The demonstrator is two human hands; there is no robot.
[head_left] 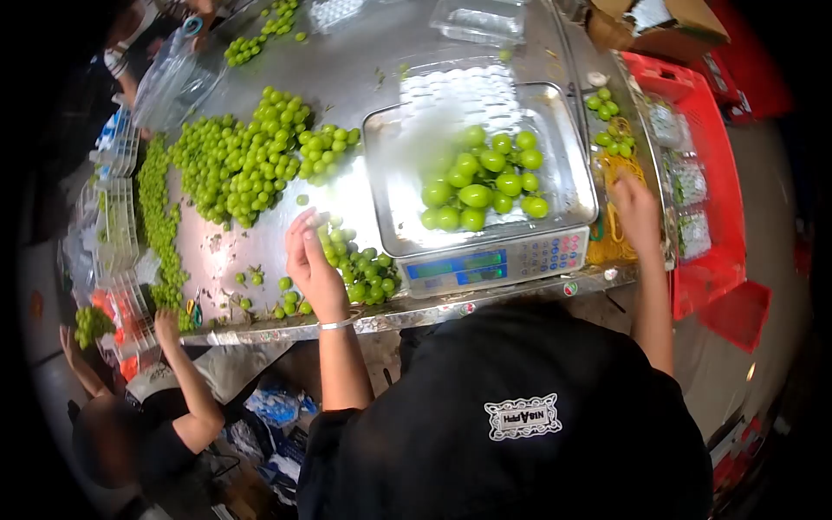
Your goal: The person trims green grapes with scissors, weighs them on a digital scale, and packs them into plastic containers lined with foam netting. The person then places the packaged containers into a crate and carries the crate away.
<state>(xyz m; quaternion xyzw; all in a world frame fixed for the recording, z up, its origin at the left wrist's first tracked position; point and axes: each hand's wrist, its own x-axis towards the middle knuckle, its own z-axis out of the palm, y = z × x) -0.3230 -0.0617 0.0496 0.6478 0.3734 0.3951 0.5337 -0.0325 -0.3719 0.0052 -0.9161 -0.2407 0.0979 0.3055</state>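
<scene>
Tabletop (373,39); hands (312,264) near grapes (371,276), grip unclear.

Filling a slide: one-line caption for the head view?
Green grapes on a digital scale, left hand to one side, right hand near yellow strands.

Glare whitens the metal table (351,198), and the warped edges darken to black.

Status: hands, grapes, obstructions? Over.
Left hand beside round green grapes. Right hand over tangled yellow strands, contact unclear. Green grape cluster on silver metal tray; neither hand over it, far-left edge blurred.
</scene>
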